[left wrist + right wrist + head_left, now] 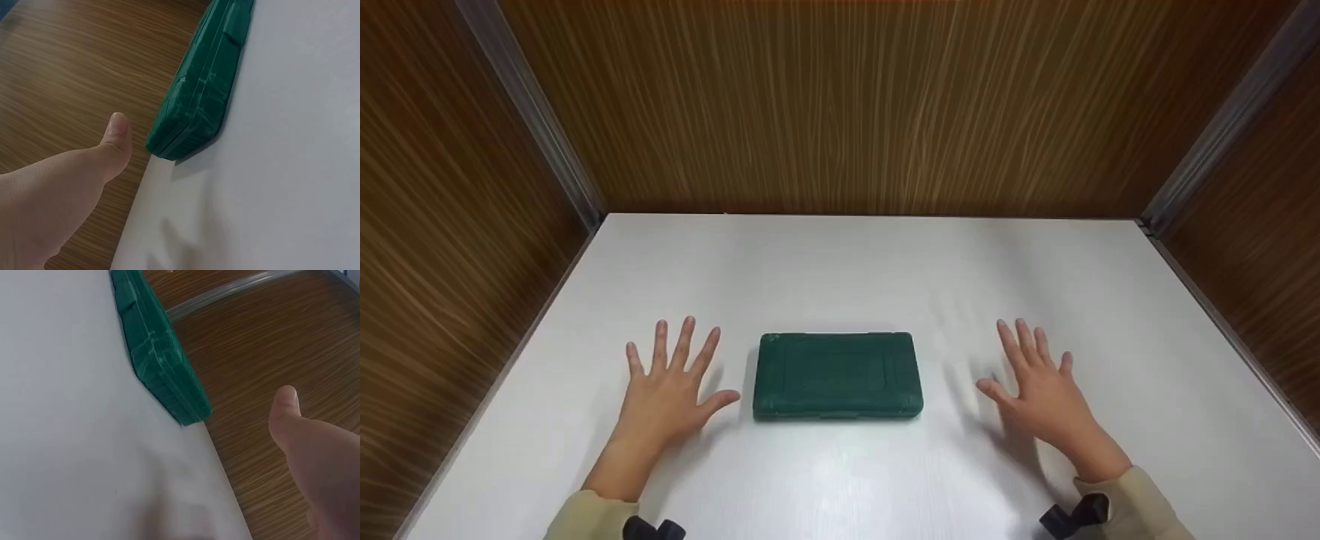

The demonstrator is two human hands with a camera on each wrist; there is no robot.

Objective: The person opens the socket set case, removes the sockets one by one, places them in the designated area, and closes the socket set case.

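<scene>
A dark green flat plastic case [838, 374] lies closed on the white table [840, 270], near its front middle. My left hand [669, 382] rests flat on the table just left of the case, fingers spread and straight, thumb a short way from the case's edge. My right hand [1035, 386] lies to the right of the case, fingers spread, a wider gap between it and the case. Neither hand touches the case. The left wrist view shows my thumb [115, 140] beside the case [197, 95]; in the right wrist view my thumb [287, 416] appears near the case [160, 365].
Brown wood-grain walls [847, 105] close the table in at the back and on both sides, with metal strips [540, 120] at the corners. Beige sleeves [1140, 499] cover both wrists.
</scene>
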